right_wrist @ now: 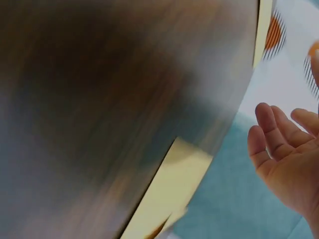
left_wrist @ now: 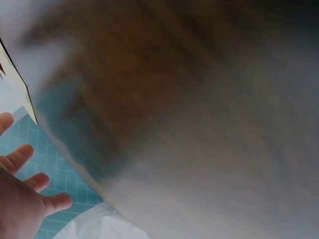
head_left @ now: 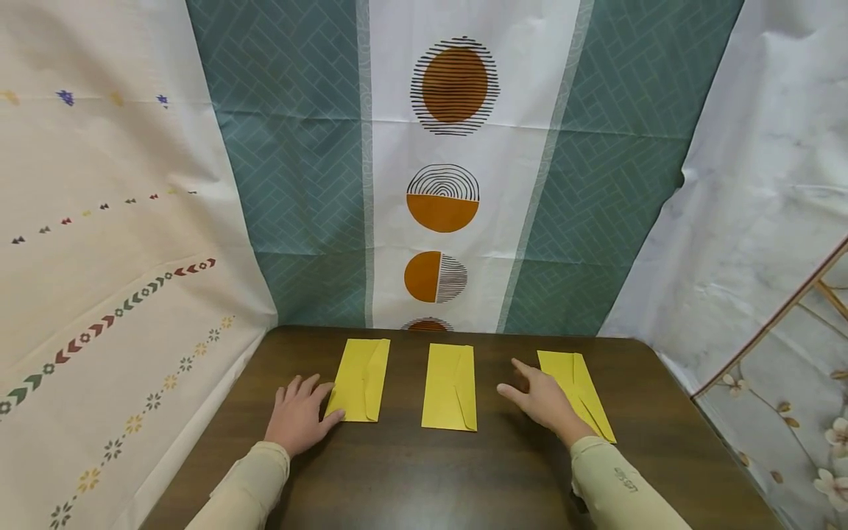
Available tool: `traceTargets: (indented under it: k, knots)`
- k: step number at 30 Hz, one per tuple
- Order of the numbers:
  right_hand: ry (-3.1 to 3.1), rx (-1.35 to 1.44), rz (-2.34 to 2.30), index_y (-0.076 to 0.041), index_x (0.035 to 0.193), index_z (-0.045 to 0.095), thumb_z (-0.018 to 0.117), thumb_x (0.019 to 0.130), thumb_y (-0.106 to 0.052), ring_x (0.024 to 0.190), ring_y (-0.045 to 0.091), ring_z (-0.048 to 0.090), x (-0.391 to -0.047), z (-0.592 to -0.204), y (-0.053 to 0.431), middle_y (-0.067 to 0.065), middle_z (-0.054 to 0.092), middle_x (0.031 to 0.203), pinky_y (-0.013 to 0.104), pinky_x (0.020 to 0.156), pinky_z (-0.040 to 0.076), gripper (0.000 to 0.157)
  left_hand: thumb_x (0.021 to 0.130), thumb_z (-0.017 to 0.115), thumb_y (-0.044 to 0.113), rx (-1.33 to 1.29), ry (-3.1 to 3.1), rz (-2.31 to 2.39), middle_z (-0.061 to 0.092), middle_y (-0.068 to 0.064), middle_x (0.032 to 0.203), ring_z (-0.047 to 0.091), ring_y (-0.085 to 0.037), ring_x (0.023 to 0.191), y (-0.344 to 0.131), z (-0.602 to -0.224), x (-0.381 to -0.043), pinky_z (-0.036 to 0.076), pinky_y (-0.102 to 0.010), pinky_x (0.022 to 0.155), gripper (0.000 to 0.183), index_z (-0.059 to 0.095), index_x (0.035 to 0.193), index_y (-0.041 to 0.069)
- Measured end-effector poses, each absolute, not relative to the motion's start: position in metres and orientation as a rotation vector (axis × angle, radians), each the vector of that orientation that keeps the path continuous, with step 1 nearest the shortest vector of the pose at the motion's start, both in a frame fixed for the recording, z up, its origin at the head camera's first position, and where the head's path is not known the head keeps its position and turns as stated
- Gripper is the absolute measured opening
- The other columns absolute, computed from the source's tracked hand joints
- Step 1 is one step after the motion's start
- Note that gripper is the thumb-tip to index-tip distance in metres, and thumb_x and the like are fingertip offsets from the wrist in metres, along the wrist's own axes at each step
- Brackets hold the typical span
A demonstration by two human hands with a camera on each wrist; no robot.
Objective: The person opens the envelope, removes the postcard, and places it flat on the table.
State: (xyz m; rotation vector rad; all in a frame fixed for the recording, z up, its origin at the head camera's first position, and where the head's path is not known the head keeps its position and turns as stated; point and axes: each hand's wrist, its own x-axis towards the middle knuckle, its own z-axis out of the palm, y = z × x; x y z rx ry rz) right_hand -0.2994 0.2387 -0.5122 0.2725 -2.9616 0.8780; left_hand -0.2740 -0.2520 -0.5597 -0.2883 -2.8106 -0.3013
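Three yellow envelopes lie apart in a row on a dark brown table. By the left envelope [head_left: 361,379] is my left hand [head_left: 299,414], fingers spread, with its thumb and index fingertips right at the envelope's left edge in the head view. The middle envelope [head_left: 448,386] lies between the two hands. My right hand [head_left: 546,401] reaches in over the left side of the right envelope [head_left: 583,390], hiding part of it, its fingers pointing toward the middle one. In the right wrist view that hand's fingers [right_wrist: 269,129] are loosely bent around nothing.
The wooden table [head_left: 391,478] has rounded far corners. Behind it hangs a green and white cloth [head_left: 305,184] with orange circles. A cream patterned cloth [head_left: 86,294] borders the left side, and a white floral cloth [head_left: 748,243] the right.
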Motion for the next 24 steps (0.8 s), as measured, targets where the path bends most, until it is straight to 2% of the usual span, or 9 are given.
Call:
traceTargets:
  k: [5, 6, 9, 12, 15, 20, 24]
  knots:
    - [-2.948, 0.388, 0.904, -0.01, 0.161, 0.049, 0.076, 0.098, -0.05, 0.104, 0.025, 0.068, -0.305, -0.514, 0.186, 0.015, 0.07, 0.139, 0.049, 0.09, 0.059, 0.079, 0.096, 0.069, 0.06, -0.235, -2.863, -0.304, 0.053, -0.029, 0.155, 0.04, -0.063, 0.146, -0.249, -0.558, -0.276, 0.026, -0.089, 0.11, 0.066, 0.065, 0.144, 0.014]
    - [-2.948, 0.421, 0.91, -0.01, 0.16, 0.05, 0.076, 0.098, -0.05, 0.103, 0.024, 0.069, -0.305, -0.514, 0.176, 0.015, 0.07, 0.139, 0.048, 0.09, 0.059, 0.079, 0.097, 0.067, 0.061, -0.229, -2.876, -0.302, 0.052, -0.029, 0.156, 0.039, -0.064, 0.147, -0.249, -0.559, -0.277, 0.025, -0.09, 0.109, 0.066, 0.065, 0.145, 0.015]
    - [-2.955, 0.53, 0.923, -0.009, 0.16, 0.051, 0.076, 0.097, -0.053, 0.109, 0.029, 0.072, -0.303, -0.511, 0.15, 0.015, 0.068, 0.143, 0.05, 0.094, 0.06, 0.08, 0.099, 0.063, 0.063, -0.209, -2.918, -0.326, 0.047, -0.031, 0.159, 0.034, -0.067, 0.148, -0.249, -0.562, -0.278, 0.02, -0.094, 0.107, 0.068, 0.061, 0.149, 0.016]
    - [-2.954, 0.637, 0.934, -0.009, 0.16, 0.05, 0.074, 0.098, -0.054, 0.123, 0.036, 0.072, -0.302, -0.509, 0.127, 0.016, 0.063, 0.152, 0.056, 0.102, 0.058, 0.08, 0.1, 0.059, 0.065, -0.183, -2.956, -0.354, 0.042, -0.032, 0.162, 0.03, -0.07, 0.149, -0.251, -0.567, -0.28, 0.016, -0.096, 0.105, 0.071, 0.058, 0.153, 0.018]
    - [-2.958, 0.709, 0.902, -0.008, 0.16, 0.05, 0.073, 0.098, -0.056, 0.124, 0.035, 0.072, -0.303, -0.507, 0.104, 0.016, 0.062, 0.153, 0.056, 0.105, 0.057, 0.081, 0.101, 0.058, 0.066, -0.151, -3.013, -0.406, 0.037, -0.032, 0.166, 0.027, -0.071, 0.15, -0.251, -0.567, -0.28, 0.014, -0.098, 0.103, 0.074, 0.054, 0.157, 0.019]
    - [-2.964, 0.746, 0.812, -0.009, 0.16, 0.05, 0.073, 0.097, -0.058, 0.139, 0.035, 0.062, -0.302, -0.51, 0.063, 0.014, 0.061, 0.156, 0.055, 0.116, 0.05, 0.083, 0.1, 0.058, 0.067, -0.102, -3.139, -0.478, 0.031, -0.032, 0.17, 0.021, -0.071, 0.152, -0.25, -0.559, -0.278, 0.011, -0.099, 0.101, 0.077, 0.048, 0.162, 0.022]
    - [-2.978, 0.697, 0.757, -0.009, 0.162, 0.047, 0.075, 0.093, -0.062, 0.147, 0.037, 0.056, -0.299, -0.517, 0.031, 0.014, 0.057, 0.159, 0.056, 0.12, 0.045, 0.092, 0.1, 0.057, 0.07, -0.084, -3.19, -0.465, 0.029, -0.029, 0.172, 0.018, -0.07, 0.154, -0.249, -0.554, -0.279, 0.01, -0.099, 0.101, 0.078, 0.046, 0.163, 0.025]
